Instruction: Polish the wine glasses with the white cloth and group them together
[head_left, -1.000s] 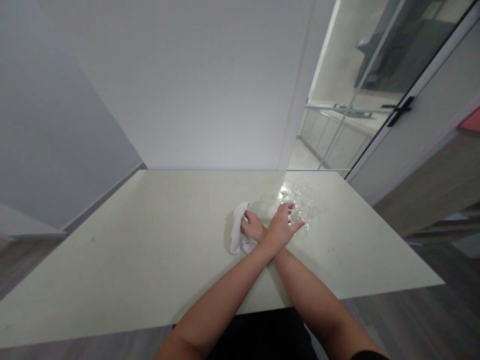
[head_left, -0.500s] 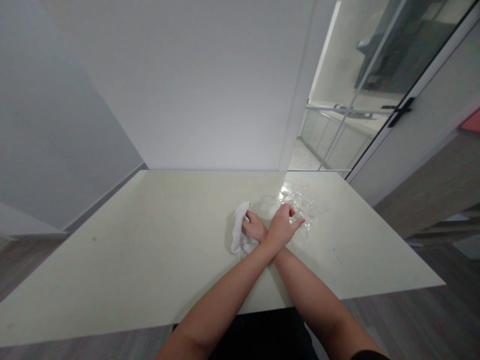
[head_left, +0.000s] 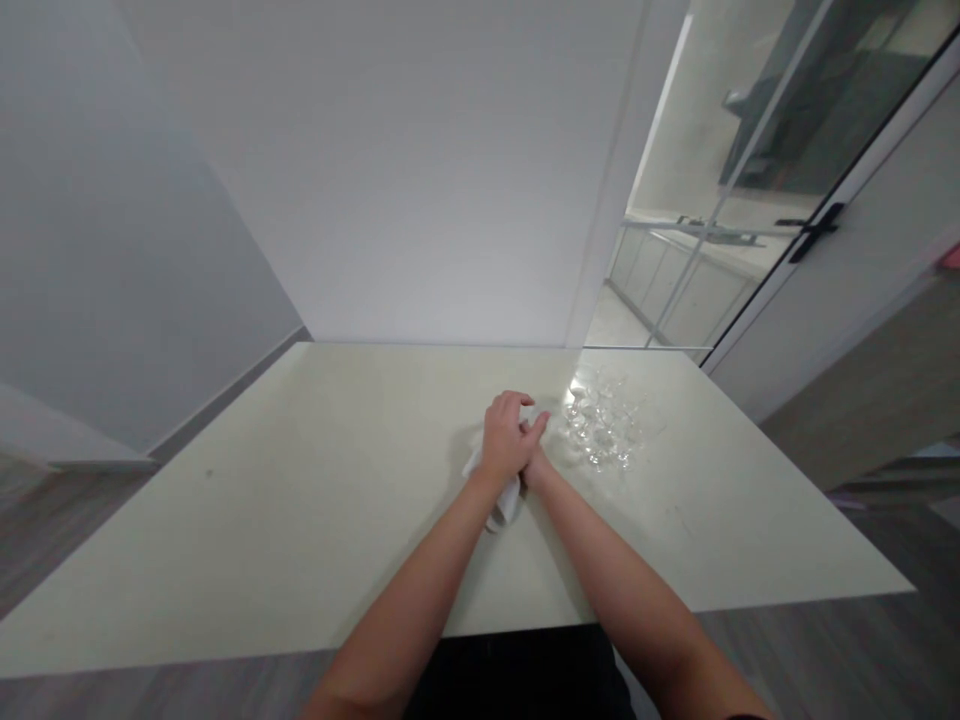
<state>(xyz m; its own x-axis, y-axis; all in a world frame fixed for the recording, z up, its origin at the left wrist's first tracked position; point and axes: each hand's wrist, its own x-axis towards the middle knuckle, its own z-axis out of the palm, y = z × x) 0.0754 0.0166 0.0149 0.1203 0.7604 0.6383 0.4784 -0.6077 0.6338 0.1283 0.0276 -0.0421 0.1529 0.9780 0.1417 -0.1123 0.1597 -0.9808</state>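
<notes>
My left hand point(head_left: 506, 435) is over the middle of the pale table point(head_left: 300, 520), fingers curled round something I cannot make out. My right hand point(head_left: 537, 452) is pressed against it from the right and mostly hidden behind it. A white cloth point(head_left: 501, 505) bunches under both hands, and my right hand seems to grip it. Several small clear glasses point(head_left: 604, 432) stand close together just right of my hands, apart from them.
A white wall point(head_left: 420, 200) runs along the table's far edge. A glass door with a black handle point(head_left: 814, 232) stands at the right. Grey wood floor point(head_left: 862, 650) shows past the right and near table edges.
My arms were crossed, left hand reaching over the glasses and right hand on the cloth. The left hand has drawn back left and closed, meeting the right hand above the cloth.
</notes>
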